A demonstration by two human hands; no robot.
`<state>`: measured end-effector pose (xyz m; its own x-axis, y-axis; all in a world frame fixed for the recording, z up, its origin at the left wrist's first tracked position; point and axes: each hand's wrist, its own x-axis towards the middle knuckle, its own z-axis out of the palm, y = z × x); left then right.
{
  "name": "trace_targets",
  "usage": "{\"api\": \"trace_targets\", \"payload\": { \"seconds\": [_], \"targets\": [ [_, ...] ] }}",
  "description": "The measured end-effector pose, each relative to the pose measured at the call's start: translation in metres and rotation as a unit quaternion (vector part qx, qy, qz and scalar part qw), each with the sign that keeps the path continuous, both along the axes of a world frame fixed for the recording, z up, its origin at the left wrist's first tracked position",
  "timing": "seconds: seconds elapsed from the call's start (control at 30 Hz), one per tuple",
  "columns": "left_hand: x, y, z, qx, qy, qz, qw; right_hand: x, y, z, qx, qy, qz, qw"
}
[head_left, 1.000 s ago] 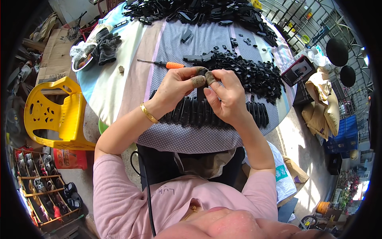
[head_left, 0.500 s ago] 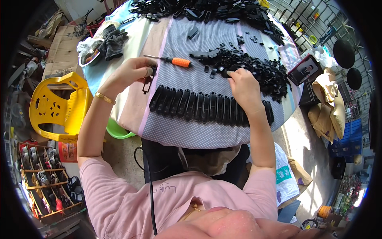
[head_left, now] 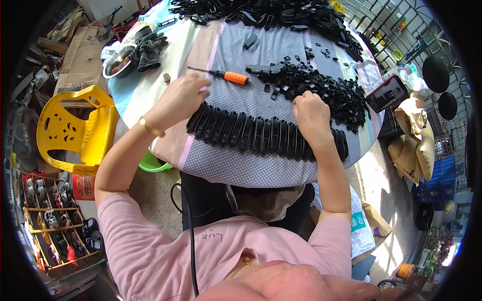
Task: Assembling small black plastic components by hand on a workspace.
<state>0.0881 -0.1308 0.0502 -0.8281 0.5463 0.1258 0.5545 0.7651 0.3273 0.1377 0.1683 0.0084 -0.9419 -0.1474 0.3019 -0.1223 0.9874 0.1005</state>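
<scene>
My left hand (head_left: 185, 99) is at the left end of a row of long black plastic pieces (head_left: 246, 131), laid side by side on the cloth. Its fingers are closed at the top of the leftmost piece, and the hand partly hides the grip. My right hand (head_left: 312, 116) hangs over the row's right part, its thumb and fingers pinched together at the near edge of a heap of small black plastic parts (head_left: 334, 93). Whatever lies in that pinch is too small to make out. A screwdriver (head_left: 235, 78) with an orange handle lies beyond the row, near my left hand.
A big pile of black plastic pieces (head_left: 281, 14) covers the table's far side. At the right edge stands a phone (head_left: 386, 94). Dark gloves (head_left: 149, 50) lie by a white bowl (head_left: 118, 70) at far left. A yellow chair (head_left: 95, 133) stands left of the table.
My left hand has brought the dangling black piece down to the row's left end, which now reaches further left. My right hand stays pinched by the small parts, shifted only slightly.
</scene>
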Motion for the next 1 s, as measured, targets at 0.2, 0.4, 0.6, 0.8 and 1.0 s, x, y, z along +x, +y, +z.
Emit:
{"api": "trace_targets", "payload": {
  "seconds": [0.2, 0.4, 0.6, 0.8, 1.0],
  "targets": [
    [-0.069, 0.089, -0.025, 0.101, 0.162, -0.143, 0.971, 0.003, -0.002, 0.012, -0.165, 0.118, 0.038, 0.979],
    [-0.072, 0.122, -0.016, 0.057, 0.067, -0.092, 0.992, 0.0, 0.003, 0.014, -0.303, 0.188, 0.112, 0.928],
    [-0.04, 0.113, -0.001, 0.153, 0.009, -0.13, 0.98, 0.006, -0.002, 0.024, -0.451, 0.165, 0.152, 0.864],
    [0.003, 0.099, 0.004, 0.203, -0.125, -0.193, 0.952, 0.008, -0.008, 0.022, -0.509, 0.127, 0.22, 0.823],
    [-0.005, 0.101, -0.005, 0.544, -0.349, -0.115, 0.754, 0.009, -0.011, 0.024, -0.442, 0.186, 0.217, 0.85]
  ]
}}
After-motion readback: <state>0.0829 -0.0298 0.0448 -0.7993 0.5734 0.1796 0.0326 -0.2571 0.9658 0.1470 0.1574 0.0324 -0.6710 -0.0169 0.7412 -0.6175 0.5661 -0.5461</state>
